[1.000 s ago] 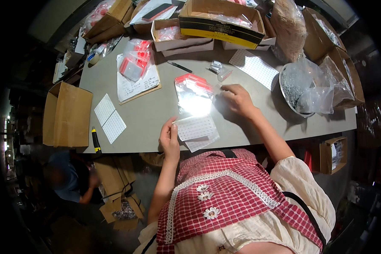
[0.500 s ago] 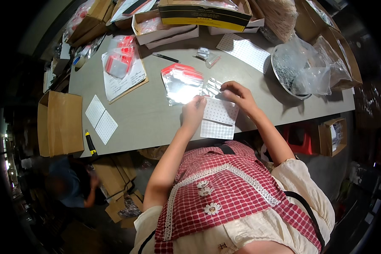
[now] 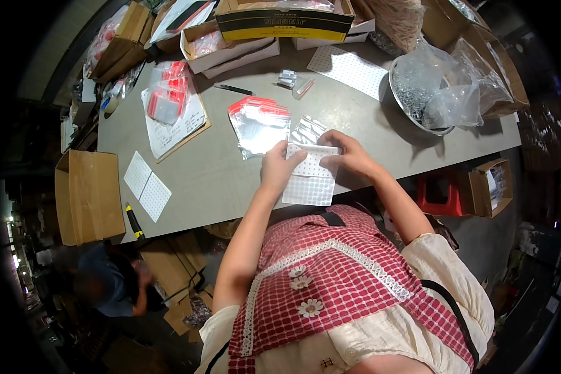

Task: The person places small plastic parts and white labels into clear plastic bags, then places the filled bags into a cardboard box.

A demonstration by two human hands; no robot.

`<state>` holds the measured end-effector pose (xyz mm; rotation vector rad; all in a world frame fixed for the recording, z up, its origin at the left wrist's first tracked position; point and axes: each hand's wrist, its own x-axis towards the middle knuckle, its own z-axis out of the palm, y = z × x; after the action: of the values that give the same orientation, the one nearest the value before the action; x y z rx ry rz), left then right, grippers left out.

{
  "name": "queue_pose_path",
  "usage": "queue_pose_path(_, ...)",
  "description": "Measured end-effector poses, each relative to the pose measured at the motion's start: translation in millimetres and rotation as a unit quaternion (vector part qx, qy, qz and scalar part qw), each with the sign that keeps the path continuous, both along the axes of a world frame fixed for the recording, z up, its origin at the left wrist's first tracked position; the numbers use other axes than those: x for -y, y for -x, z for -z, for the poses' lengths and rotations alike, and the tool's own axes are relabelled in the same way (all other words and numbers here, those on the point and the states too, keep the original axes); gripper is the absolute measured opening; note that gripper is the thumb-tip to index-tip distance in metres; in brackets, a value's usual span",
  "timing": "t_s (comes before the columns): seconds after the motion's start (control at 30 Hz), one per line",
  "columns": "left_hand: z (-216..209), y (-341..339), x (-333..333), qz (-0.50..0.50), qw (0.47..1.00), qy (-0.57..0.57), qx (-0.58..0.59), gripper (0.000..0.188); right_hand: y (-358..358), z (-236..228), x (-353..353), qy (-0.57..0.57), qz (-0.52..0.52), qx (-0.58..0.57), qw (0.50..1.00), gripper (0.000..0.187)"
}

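At the table's front edge I hold a white sheet of small round stickers (image 3: 309,191), creased across its middle. My left hand (image 3: 277,166) grips its left side, the thumb lying on top. My right hand (image 3: 348,153) is closed on the upper right edge, thumb and fingers pinching it. The upper edge curls up between both hands. Just beyond the fingers lies a small shiny clear bag (image 3: 309,129), partly covered by the sheet and right hand. A fanned stack of silver zip bags with red tops (image 3: 262,129) is left of it.
Further left lie a clipboard with papers (image 3: 184,133), two sticker sheets (image 3: 147,184) and a yellow-black cutter (image 3: 133,222). A metal bowl of small metal parts (image 3: 411,100) stands right. Boxes (image 3: 287,25) line the back. A co-worker (image 3: 109,283) is at lower left.
My right hand has come down from beside the small clear bag onto the sheet's upper right edge. The sheet's top now curls upward. The whole view has shifted slightly.
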<state>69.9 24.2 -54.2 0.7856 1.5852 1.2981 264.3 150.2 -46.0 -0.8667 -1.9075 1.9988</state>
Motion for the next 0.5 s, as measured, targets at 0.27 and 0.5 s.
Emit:
queue_pose_path(0.27,16.6,12.5,0.9,0.027,0.989,0.101,-0.108,0.022,-9.6,14.0,-14.4,0.097,0.025,-0.013,0.995,0.015)
queue_pose_path(0.5,12.4,6.4,8.6,-0.018,0.999,0.043,-0.013,0.018,-1.3,-17.4,-4.7,-0.242,-0.029,0.039,0.969,0.025)
